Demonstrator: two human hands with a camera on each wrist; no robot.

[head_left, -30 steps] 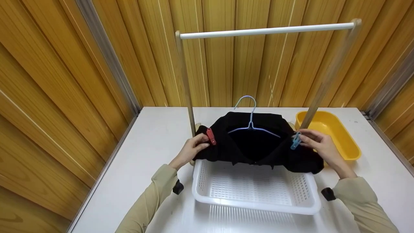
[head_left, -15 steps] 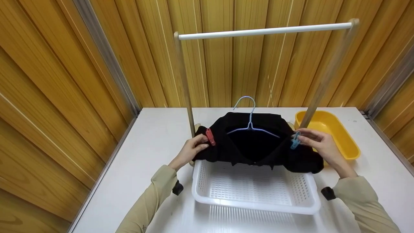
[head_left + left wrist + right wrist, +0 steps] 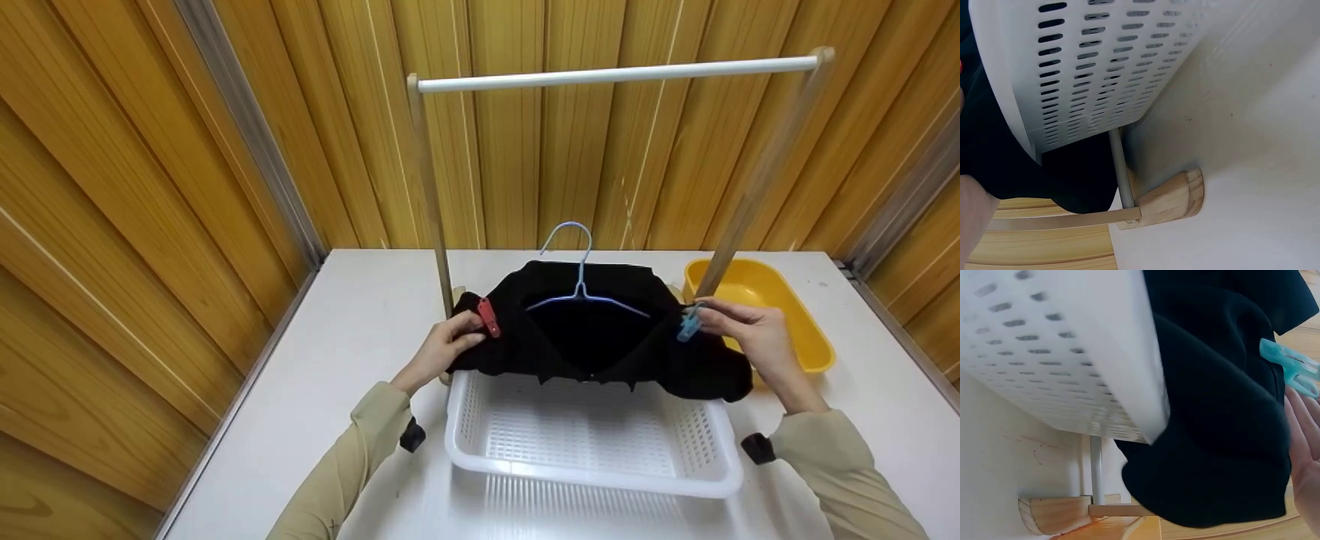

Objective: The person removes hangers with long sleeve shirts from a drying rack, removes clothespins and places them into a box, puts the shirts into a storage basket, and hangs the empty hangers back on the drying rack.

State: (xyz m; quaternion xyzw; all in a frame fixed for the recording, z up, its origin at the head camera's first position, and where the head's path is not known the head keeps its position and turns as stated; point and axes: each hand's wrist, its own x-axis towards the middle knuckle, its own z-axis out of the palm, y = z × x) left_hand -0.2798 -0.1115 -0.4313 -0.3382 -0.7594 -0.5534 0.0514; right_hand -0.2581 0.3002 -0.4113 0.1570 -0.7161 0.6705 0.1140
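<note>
A black garment [image 3: 592, 352] with an open neckline lies over the back of a white basket, a blue wire hanger [image 3: 581, 289] inside its neck with the hook standing up. My left hand [image 3: 442, 345] pinches the cloth at the left shoulder, right beside a red clothespin [image 3: 488, 317] clipped there. On the right shoulder sits a light blue clothespin [image 3: 688, 325], whose handle end my right hand [image 3: 750, 334] pinches. In the right wrist view the same clothespin [image 3: 1292, 365] shows at the garment's edge, fingers against its handles. Only a sliver of the left hand shows in its wrist view.
The white perforated basket [image 3: 592, 481] stands on the white table [image 3: 360, 315]. Behind it rises a wooden rack with a white top bar [image 3: 615, 74]. A yellow tub [image 3: 814, 330] sits behind the right hand. Wood-patterned walls [image 3: 502, 165] close the back and sides.
My right hand has shifted slightly to the right, and the light blue clothespin has tilted a little with it. The left hand, garment and hanger stay put.
</note>
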